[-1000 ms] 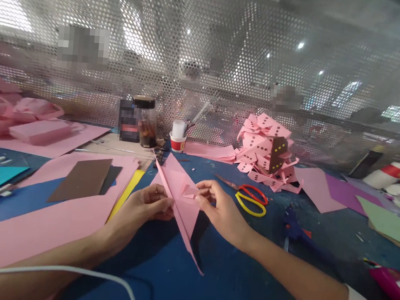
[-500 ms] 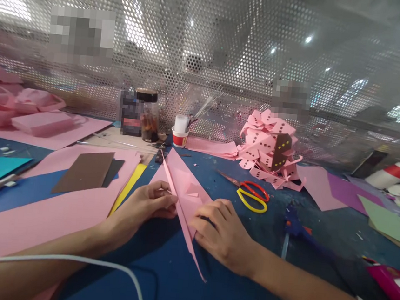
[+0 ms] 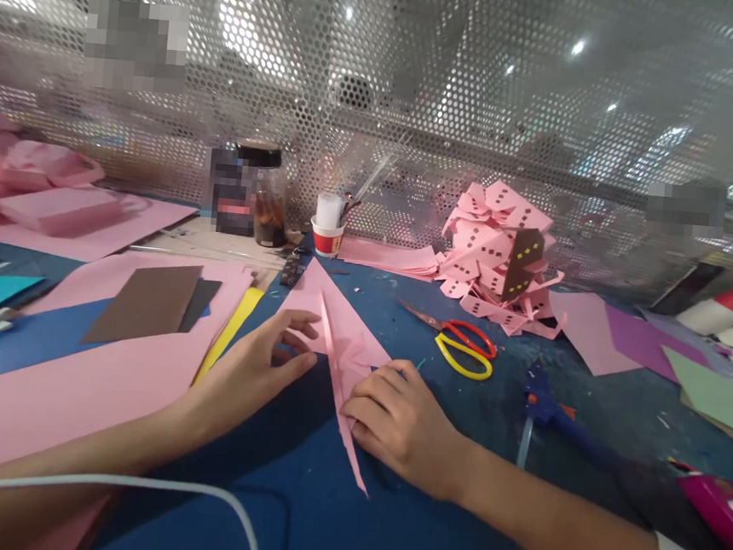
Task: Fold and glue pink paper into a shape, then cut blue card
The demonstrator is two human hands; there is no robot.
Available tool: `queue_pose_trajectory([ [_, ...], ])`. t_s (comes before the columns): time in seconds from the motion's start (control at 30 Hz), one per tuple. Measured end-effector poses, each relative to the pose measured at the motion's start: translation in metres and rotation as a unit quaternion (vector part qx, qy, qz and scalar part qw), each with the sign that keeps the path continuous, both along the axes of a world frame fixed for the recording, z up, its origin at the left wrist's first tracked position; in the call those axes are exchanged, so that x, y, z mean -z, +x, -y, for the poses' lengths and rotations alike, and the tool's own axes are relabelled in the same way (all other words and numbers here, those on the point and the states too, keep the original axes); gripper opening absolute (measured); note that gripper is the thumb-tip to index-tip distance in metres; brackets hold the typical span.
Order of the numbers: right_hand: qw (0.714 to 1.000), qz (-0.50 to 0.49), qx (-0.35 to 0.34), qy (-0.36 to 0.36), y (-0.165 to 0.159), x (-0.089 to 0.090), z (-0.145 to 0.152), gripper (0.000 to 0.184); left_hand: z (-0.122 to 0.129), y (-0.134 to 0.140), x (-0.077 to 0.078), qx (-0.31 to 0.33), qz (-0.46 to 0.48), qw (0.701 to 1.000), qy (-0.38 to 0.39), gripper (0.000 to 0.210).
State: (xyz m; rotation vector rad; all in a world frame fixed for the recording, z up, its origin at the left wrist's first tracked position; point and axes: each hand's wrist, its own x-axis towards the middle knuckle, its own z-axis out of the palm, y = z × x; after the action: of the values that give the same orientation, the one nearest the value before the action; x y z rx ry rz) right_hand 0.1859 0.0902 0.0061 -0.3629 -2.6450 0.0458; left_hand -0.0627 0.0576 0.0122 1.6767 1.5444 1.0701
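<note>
A folded piece of pink paper (image 3: 337, 375) stands tilted in front of me, its narrow edge pointing toward me. Beneath its far end lies a flat pink sheet (image 3: 318, 281) with a pointed tip. My right hand (image 3: 408, 428) has its fingers curled against the folded paper's right side and grips it; the fingertips are partly hidden. On the other side, my left hand (image 3: 279, 357) is open, thumb and fingers apart, just left of the paper's edge and holding nothing.
Right of the paper lie scissors (image 3: 466, 348) and a blue glue gun (image 3: 544, 402). Behind them stands a spiky pink paper model (image 3: 490, 252). Brown card (image 3: 146, 303) rests on pink sheets at left. A paper cup (image 3: 327, 239) and a jar (image 3: 271, 207) stand at the back; a white cable (image 3: 194, 484) crosses the front left.
My left hand has let go of the folded paper's edge and spread its fingers, moving slightly left. The paper's near end has shifted a little left and away. My right hand keeps its hold.
</note>
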Motion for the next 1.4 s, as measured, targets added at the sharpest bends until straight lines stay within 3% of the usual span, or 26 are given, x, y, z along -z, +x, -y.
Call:
queue_pose_trajectory([
  [0.07, 1.0, 0.001, 0.01, -0.021, 0.0, 0.001, -0.001, 0.016, 0.006, 0.001, 0.0, 0.046, -0.119, 0.988, 0.082, 0.018],
  [0.2, 0.999, 0.009, 0.019, -0.045, 0.001, 0.002, -0.001, 0.016, 0.021, 0.01, 0.002, 0.196, -0.223, 0.939, 0.176, 0.027],
  [0.37, 0.998, 0.016, 0.021, -0.061, 0.001, -0.001, 0.0, 0.017, 0.028, 0.012, 0.006, 0.219, -0.299, 0.897, 0.241, 0.028],
  [0.83, 0.996, 0.011, 0.001, -0.092, 0.003, -0.003, -0.001, 0.022, 0.029, 0.012, 0.002, 0.248, -0.274, 0.902, 0.222, 0.026],
  [1.4, 0.986, -0.012, 0.03, -0.161, -0.001, -0.001, -0.003, 0.021, 0.028, 0.012, -0.001, 0.259, -0.259, 0.907, 0.208, 0.026],
])
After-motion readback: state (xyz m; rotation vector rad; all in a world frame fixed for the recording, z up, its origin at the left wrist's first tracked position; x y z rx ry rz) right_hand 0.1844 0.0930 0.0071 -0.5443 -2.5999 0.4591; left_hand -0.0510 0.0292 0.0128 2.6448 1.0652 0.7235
